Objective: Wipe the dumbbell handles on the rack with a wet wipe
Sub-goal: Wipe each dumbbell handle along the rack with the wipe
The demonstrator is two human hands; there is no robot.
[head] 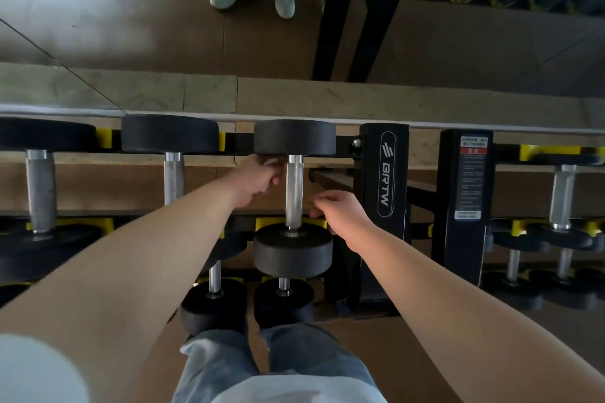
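Upright [397, 173] (BRTW logo) beside dumbbell [294, 193]

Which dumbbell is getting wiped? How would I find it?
Find the black rack post marked BRTW. Just left of it, on the top shelf, lies a dumbbell. It is the only one with hands either side: left hand holding a white wipe, right hand empty.

Just left of the rack upright [384, 173] lies the dumbbell [294, 190]. Your right hand [340, 216] sits between them. Your left hand [258, 180], wet wipe [270, 161] in it, is farther left.
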